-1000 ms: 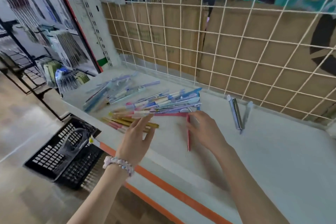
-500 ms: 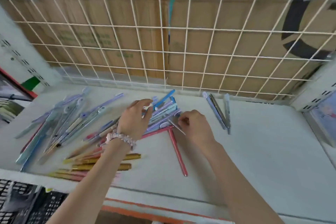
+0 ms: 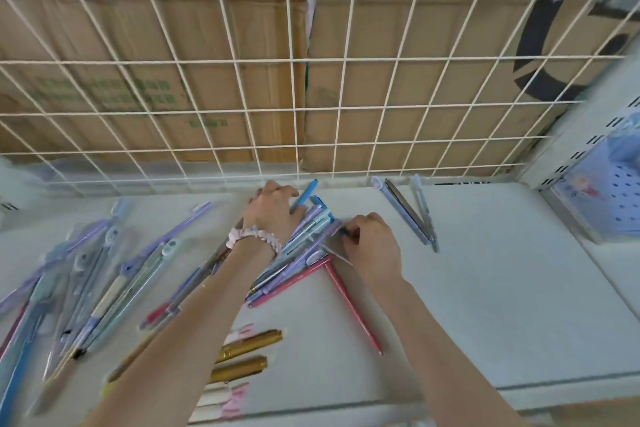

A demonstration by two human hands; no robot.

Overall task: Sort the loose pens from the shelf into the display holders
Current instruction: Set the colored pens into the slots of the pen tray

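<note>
Scanning from the left, a loose spread of lilac, grey and blue pens [image 3: 104, 274] lies on the white shelf [image 3: 485, 305], long axes running from near-left to far-right. Two gold pens [image 3: 249, 345] lie close to the near edge, almost crosswise.

The central pen bundle [image 3: 304, 253] follows the same diagonal, its far ends fanned toward the wire grid [image 3: 294, 80]. The left hand [image 3: 273, 210] rests on the far end of this bundle, fingers curled over the tops; whether it grips one pen cannot be told. The right hand [image 3: 372, 243] sits just beside the bundle's right flank and pinches a small blue-tipped pen end [image 3: 343, 230]. A red pen [image 3: 353, 308] lies apart, pointing toward the near-right.

Three grey-blue pens [image 3: 412, 215] lie further right, nearer the right hand. No display holder is identifiable. Judgement: both hands already bracket the bundle, so extraction should follow its diagonal axis.
</note>
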